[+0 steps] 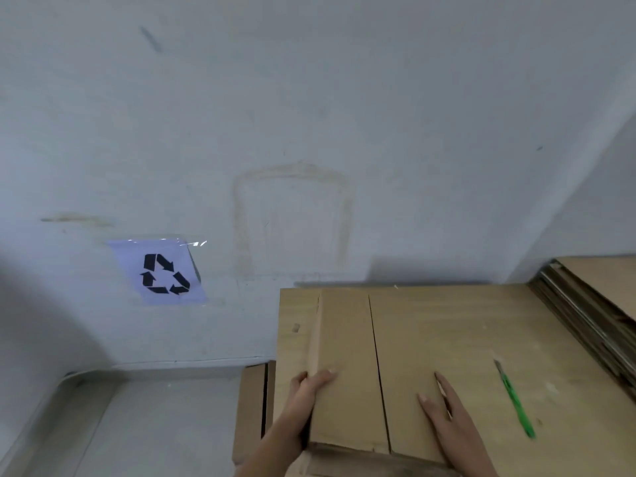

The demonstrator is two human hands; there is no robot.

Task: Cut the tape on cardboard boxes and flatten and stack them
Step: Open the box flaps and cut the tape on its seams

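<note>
The flattened box (344, 373) lies on the tabletop (481, 315) before me, a seam running down it. My left hand (306, 397) has its grip clasped round the box's 9 o'clock edge, fingers curled over the top. My right hand (451, 418) lies flat and released on its 3 o'clock side. A green knife (514, 401) rests further toward 3 o'clock, apart from my fingers. Stacked flat cardboard (592, 304) sits at 2 o'clock

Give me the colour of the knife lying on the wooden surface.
The knife is bright green with a dark tip, shown best in the head view.
</note>
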